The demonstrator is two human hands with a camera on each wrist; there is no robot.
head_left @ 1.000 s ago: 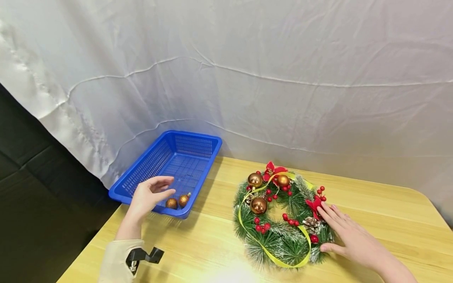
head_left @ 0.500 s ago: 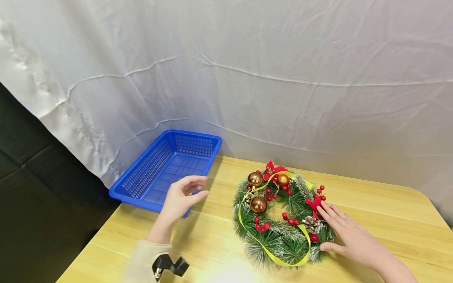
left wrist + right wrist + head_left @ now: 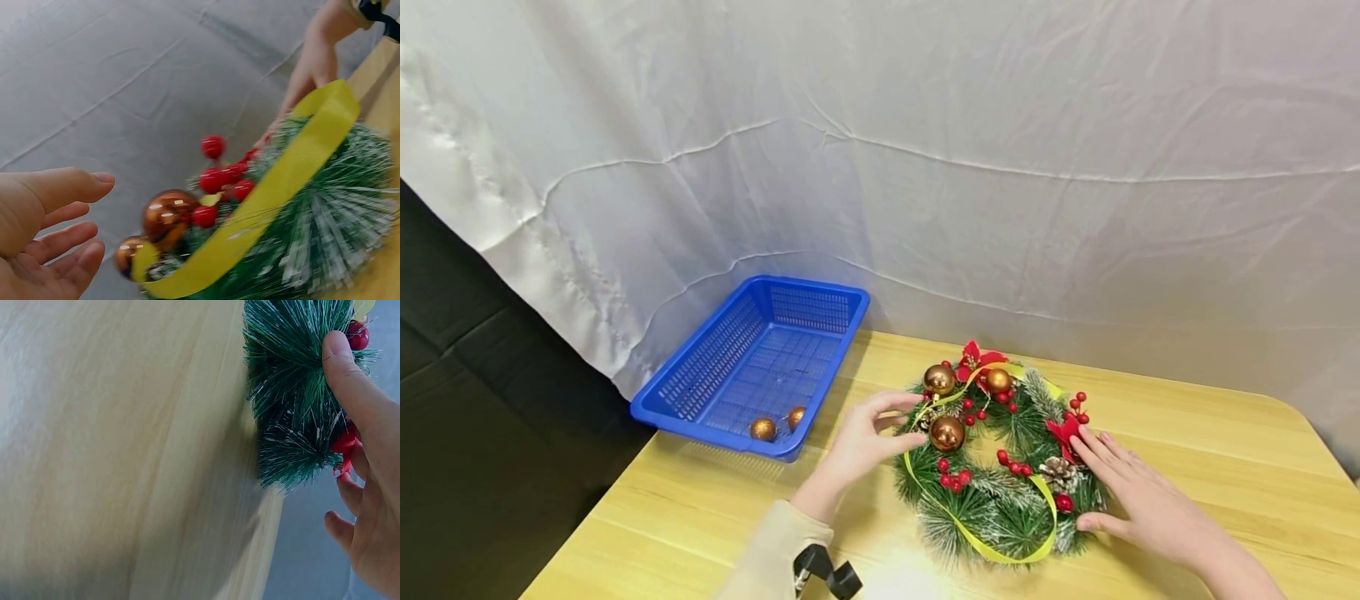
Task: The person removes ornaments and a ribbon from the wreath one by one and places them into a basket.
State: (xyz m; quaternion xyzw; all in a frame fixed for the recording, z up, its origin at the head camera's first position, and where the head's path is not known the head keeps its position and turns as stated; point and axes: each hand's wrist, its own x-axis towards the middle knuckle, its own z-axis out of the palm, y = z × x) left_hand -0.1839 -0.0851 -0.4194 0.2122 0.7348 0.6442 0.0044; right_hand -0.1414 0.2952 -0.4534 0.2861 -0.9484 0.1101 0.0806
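A green wreath (image 3: 1000, 467) with red berries, pine cones, a yellow ribbon (image 3: 970, 537) and copper baubles lies on the wooden table (image 3: 700, 517). My left hand (image 3: 868, 437) hovers open at the wreath's left side, fingers and thumb close to a copper bauble (image 3: 947, 434) (image 3: 167, 215) and holding nothing. In the left wrist view my left hand (image 3: 47, 237) is open beside the bauble. My right hand (image 3: 1131, 496) lies flat on the wreath's right edge, thumb against the needles (image 3: 294, 394).
A blue slatted basket (image 3: 700, 392) stands at the table's back left with two copper baubles (image 3: 775, 423) in its near corner. A white cloth (image 3: 925, 167) hangs behind the table. Black floor lies to the left.
My left hand has moved right from the blue basket across the table to the wreath's left side. The two baubles stay in the basket. The right hand has not moved.
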